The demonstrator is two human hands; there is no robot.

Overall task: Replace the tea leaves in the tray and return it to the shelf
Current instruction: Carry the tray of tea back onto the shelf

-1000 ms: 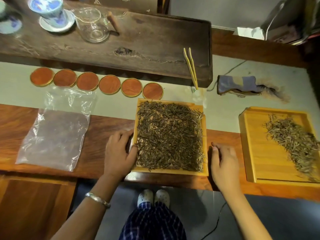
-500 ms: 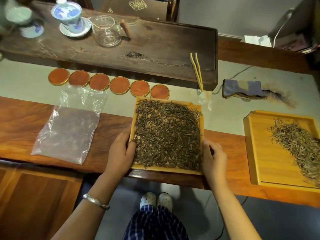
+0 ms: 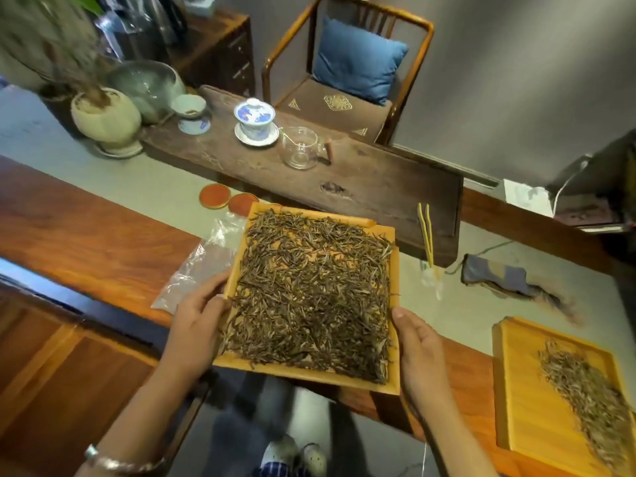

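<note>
Tray [image 3: 311,373] of dark tea leaves [image 3: 311,297], gripped at opposite side edges by left hand [image 3: 198,321] and right hand [image 3: 421,352]; plastic bag [image 3: 196,270] left of tray.

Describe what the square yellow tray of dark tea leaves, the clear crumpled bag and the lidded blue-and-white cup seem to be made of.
Square yellow tray: likely bamboo or pale wood, smooth matt finish, faint straight grain.
Clear crumpled bag: thin plastic film, transparent, creased, glinting.
Lidded blue-and-white cup: probably glazed porcelain, glossy white with blue painting.
</note>
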